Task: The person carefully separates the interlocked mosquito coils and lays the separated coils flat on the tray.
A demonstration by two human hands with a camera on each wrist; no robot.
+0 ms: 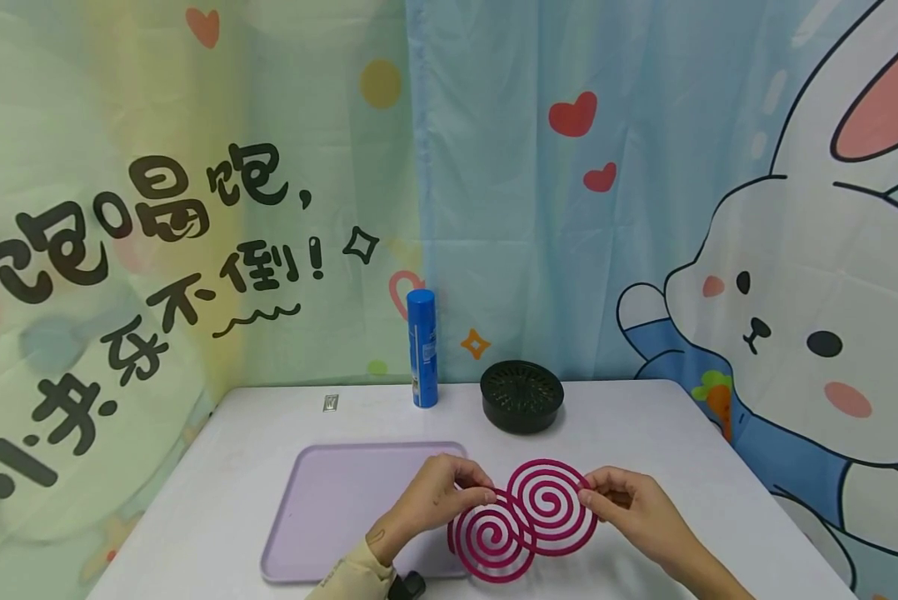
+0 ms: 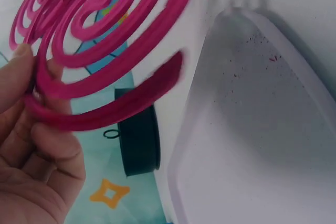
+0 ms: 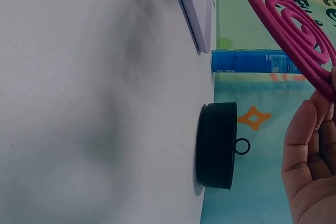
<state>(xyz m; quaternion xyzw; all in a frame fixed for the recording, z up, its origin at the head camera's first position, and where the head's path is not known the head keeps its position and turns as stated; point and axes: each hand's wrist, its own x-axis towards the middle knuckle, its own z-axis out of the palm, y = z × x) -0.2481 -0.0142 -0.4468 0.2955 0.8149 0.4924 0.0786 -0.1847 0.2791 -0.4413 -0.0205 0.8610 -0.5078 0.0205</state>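
Note:
Two magenta mosquito coils are held up over the front of the table, overlapping where their outer rings meet. My left hand (image 1: 436, 493) pinches the left mosquito coil (image 1: 494, 577) by its upper edge, near the overlap. At the far side of the right mosquito coil (image 1: 551, 552), my right hand (image 1: 640, 510) grips the outer ring between thumb and fingers. A loose outer end of a coil (image 2: 115, 109) sticks out in the left wrist view. The right wrist view shows the pair tilted, with the right thumb and fingers at the rim.
A lilac tray (image 1: 344, 508) lies at the left, with dark red specks (image 2: 257, 40) near one corner. Behind stand a blue spray can (image 1: 422, 350) and a round black tin (image 1: 521, 398) with a pierced top and a side ring. A small metal piece (image 1: 331, 403) lies at the back left.

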